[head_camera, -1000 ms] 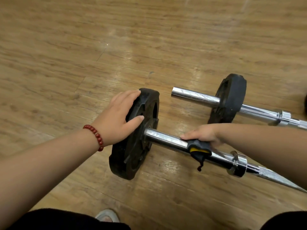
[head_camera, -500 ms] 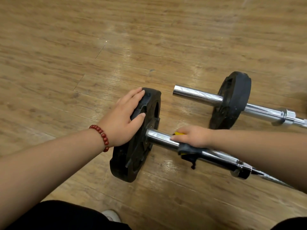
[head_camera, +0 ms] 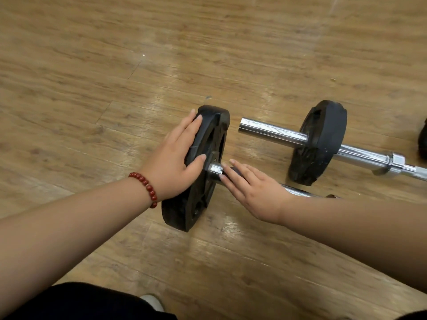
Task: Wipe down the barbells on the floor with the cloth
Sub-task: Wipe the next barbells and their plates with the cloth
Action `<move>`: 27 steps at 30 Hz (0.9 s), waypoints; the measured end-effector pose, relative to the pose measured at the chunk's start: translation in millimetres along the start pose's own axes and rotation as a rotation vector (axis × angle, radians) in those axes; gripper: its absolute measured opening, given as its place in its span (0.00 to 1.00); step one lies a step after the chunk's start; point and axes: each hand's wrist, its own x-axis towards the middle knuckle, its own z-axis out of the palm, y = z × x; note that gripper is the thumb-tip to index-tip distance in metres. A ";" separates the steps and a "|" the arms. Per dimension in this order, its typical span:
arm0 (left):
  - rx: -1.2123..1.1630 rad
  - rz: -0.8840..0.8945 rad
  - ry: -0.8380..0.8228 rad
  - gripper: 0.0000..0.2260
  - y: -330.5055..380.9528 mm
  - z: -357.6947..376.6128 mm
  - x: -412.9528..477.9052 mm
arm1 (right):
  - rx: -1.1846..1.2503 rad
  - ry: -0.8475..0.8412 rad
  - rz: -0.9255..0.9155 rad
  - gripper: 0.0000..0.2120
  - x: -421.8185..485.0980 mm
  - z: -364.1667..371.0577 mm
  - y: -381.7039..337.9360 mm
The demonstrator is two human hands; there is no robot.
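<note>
The near barbell lies on the wood floor, its black plate [head_camera: 203, 192] standing on edge. My left hand [head_camera: 175, 162], a red bead bracelet on its wrist, rests flat against the plate's outer face and rim with straight fingers. My right hand [head_camera: 256, 192] lies along the chrome sleeve [head_camera: 215, 169] right beside the plate, fingers straight, pressing a dark cloth [head_camera: 234, 170] onto the metal. Only a small dark patch of the cloth shows under the fingertips. A second barbell lies behind, with its black plate [head_camera: 323, 139] and chrome end [head_camera: 272, 131] pointing left.
Bare wood floor stretches to the left and far side. A dark object [head_camera: 423, 139] is cut off at the right edge. My black trousers [head_camera: 92, 303] and a light shoe [head_camera: 151, 301] fill the bottom of the view.
My right hand slid left with the cloth along the sleeve, from near the collar up to the plate, and its fingers straightened. My left hand stayed on the plate.
</note>
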 end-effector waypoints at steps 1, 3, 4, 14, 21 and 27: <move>-0.019 -0.014 0.003 0.32 0.8 -0.9 3.8 | -0.013 -0.003 0.007 0.29 9.4 0.1 -3.6; -0.041 -0.021 0.004 0.31 1.6 -2.6 9.7 | -0.023 -0.012 0.003 0.29 10.2 0.5 0.7; -0.043 -0.021 0.008 0.31 1.4 -1.9 11.1 | -0.041 0.001 -0.032 0.29 0.8 3.1 5.5; 0.157 0.063 0.090 0.30 0.9 5.5 9.1 | -0.159 0.062 -0.132 0.24 12.6 15.3 6.0; 0.092 0.050 0.068 0.29 0.7 10.2 14.0 | -0.149 0.039 -0.213 0.23 -45.3 14.0 31.5; 0.065 0.015 0.063 0.28 6.9 8.0 27.5 | -0.102 0.064 -0.068 0.31 2.4 9.3 22.9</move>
